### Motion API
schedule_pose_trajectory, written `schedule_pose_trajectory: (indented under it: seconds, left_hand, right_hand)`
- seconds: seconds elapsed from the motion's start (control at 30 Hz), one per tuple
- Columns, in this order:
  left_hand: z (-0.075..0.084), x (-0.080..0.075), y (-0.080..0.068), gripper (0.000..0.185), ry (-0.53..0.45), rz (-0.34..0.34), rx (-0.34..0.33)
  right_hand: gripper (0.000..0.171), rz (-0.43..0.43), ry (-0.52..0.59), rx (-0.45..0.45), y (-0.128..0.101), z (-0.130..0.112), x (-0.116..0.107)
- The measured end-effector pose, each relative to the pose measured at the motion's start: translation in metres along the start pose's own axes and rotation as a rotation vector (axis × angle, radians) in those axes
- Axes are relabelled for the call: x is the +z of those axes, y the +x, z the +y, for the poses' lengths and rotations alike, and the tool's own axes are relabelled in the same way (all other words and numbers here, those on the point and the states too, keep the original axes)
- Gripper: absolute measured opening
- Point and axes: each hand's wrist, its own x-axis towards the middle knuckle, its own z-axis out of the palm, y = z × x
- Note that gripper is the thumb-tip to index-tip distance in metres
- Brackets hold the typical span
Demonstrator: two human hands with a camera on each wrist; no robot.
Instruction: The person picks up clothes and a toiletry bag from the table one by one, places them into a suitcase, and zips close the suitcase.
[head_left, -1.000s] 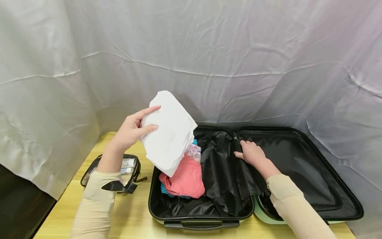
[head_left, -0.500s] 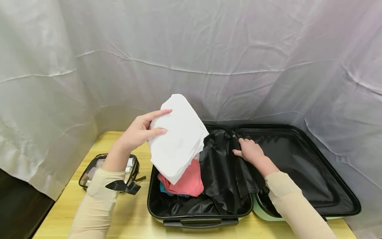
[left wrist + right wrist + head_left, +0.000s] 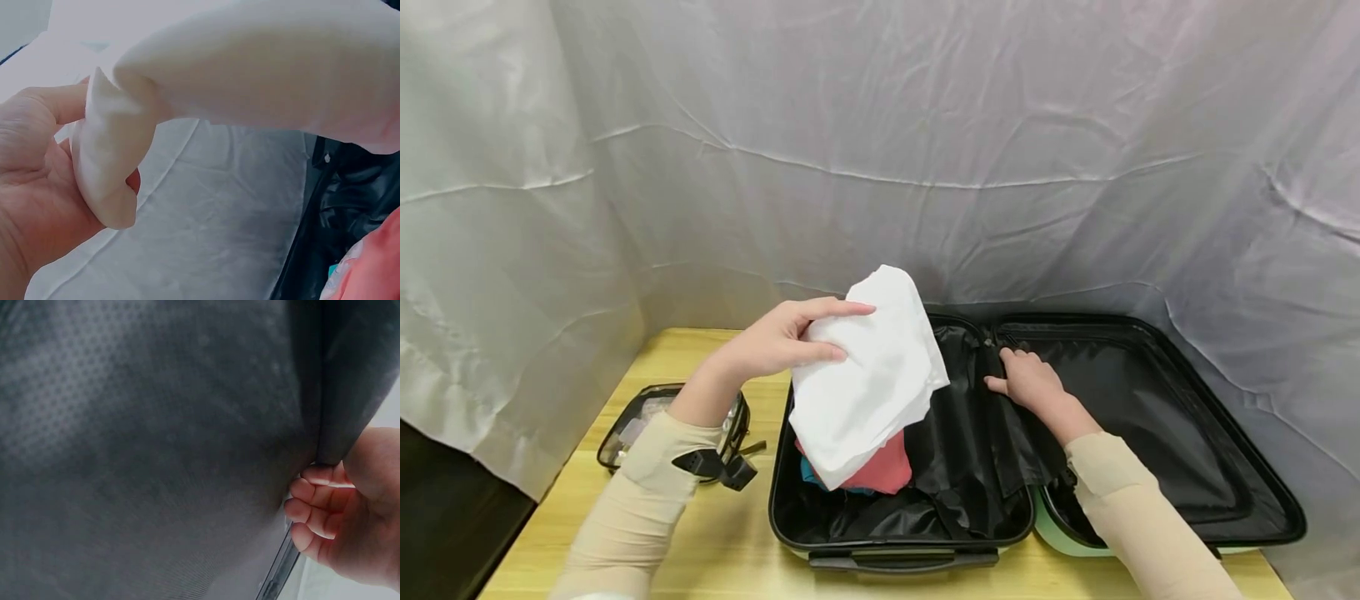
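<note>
My left hand (image 3: 838,333) pinches a folded white cloth (image 3: 872,387) between thumb and fingers and holds it low over the left half of an open suitcase (image 3: 895,552). The left wrist view shows the white cloth (image 3: 262,69) bunched in the left hand (image 3: 44,187). Under it lies a pink garment (image 3: 886,471) on something blue. My right hand (image 3: 1003,371) is at the suitcase's hinge, fingers curled round the edge of the black lining flap (image 3: 970,433). Seen from the right wrist, the right hand (image 3: 337,512) grips that black lining flap (image 3: 156,437).
A clear toiletry bag (image 3: 640,417) with black trim lies on the wooden table (image 3: 715,533) left of the suitcase. The right half of the suitcase (image 3: 1165,417) holds only black lining. A grey sheet (image 3: 925,167) hangs close behind and at both sides.
My left hand has carried the white cloth to the right and down, closer over the pink garment. The right hand has stayed on the lining flap.
</note>
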Motion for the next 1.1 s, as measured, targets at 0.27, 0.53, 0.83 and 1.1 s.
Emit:
schedule_pose_trajectory:
  seconds: [0.27, 0.53, 0.83, 1.1]
  left_hand:
    - [0.008, 0.003, 0.0, 0.052, 0.042, -0.133, 0.054]
    - [0.005, 0.008, 0.005, 0.048, 0.098, -0.316, 0.131]
    - [0.002, 0.004, 0.006, 0.046, 0.148, -0.464, 0.19]
    - [-0.013, 0.003, 0.015, 0.047, 0.256, -0.506, 0.126]
  right_hand:
    - [0.054, 0.013, 0.01, -0.003, -0.001, 0.001, 0.001]
    - [0.055, 0.003, 0.007, 0.005, 0.0, -0.002, 0.002]
    - [0.054, -0.004, 0.01, 0.005, 0.002, -0.006, 0.003]
    - [0.055, -0.017, 0.012, 0.005, 0.005, -0.005, 0.0]
